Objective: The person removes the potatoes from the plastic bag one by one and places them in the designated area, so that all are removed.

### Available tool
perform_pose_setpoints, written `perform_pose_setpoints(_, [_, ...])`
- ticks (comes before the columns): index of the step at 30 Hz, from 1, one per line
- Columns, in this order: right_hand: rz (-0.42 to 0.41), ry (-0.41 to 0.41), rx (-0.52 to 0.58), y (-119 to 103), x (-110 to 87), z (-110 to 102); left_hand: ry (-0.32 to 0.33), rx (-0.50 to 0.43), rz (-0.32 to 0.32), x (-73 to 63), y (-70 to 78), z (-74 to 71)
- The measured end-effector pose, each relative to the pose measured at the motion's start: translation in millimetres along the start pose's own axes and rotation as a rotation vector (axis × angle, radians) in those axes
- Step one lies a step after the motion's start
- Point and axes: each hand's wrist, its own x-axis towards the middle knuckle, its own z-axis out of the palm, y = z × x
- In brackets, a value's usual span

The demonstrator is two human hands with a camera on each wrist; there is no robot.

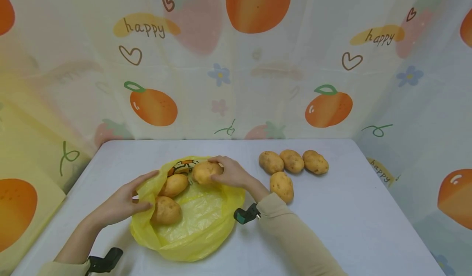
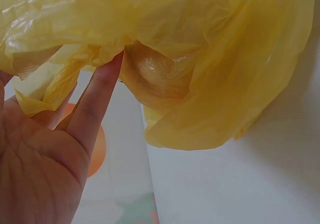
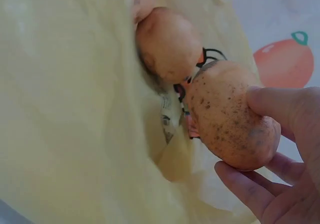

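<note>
A yellow plastic bag (image 1: pixel 199 247) lies spread on the table with its mouth facing up. Two potatoes, one upper (image 1: pixel 175 185) and one lower (image 1: pixel 166 211), rest inside along its left side. My left hand (image 1: pixel 119 200) holds the bag's left rim; in the left wrist view the fingers (image 2: pixel 97 99) reach under the yellow film, and their tips are partly hidden. Over the far part of the mouth, my right hand (image 1: pixel 232 172) grips another potato (image 3: pixel 230 116) between thumb and fingers. A printed cartoon pattern shows on the bag behind that potato.
Several potatoes sit right of the bag: three in a back row, left (image 1: pixel 271 163), middle (image 1: pixel 292 161) and right (image 1: pixel 315 162), plus a nearer one (image 1: pixel 282 187) beside my right forearm. A fruit-print curtain (image 1: pixel 243 79) hangs behind the white table (image 1: pixel 343 226).
</note>
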Motion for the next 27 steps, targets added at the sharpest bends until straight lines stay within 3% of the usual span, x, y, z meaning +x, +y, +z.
perform_pose_setpoints(19, [0.056,0.108,0.148,-6.0,-23.4,-9.8,0.006,-0.009,0.004,-0.5,-1.5,0.2])
perform_pose_setpoints(27, [0.020,0.165,0.182,-8.2,-33.8,-13.4,0.005,-0.004,-0.009,-0.3,-2.8,-0.2])
